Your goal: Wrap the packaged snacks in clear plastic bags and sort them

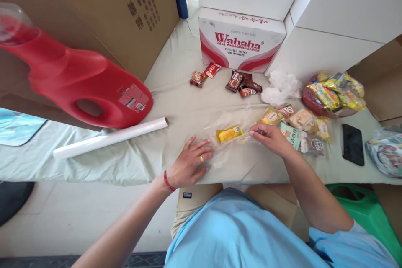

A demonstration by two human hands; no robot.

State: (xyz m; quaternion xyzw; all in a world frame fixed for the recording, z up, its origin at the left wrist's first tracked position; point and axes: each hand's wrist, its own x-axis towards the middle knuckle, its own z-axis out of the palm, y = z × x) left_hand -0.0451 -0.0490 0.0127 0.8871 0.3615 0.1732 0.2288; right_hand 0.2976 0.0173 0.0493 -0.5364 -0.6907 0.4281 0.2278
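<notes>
A snack in a yellow wrapper (229, 133) lies on a sheet of clear plastic film (220, 157) in front of me. My left hand (194, 161) rests with fingers spread at the film's left edge, touching it and holding nothing. On the other side, my right hand (269, 136) is closed in a pinch on the film's right edge. Just beyond that hand is a group of wrapped snacks (301, 120), among them a pale green packet (290, 135). What lies under the right palm is hidden.
A white roll (111, 137) and a large red jug (91, 79) are at left. Small brown packets (235, 81) lie before the Wahaba box (240, 44). Crumpled white plastic (280, 86), a bowl (309, 100) of yellow packets and a black phone (352, 144) are at right.
</notes>
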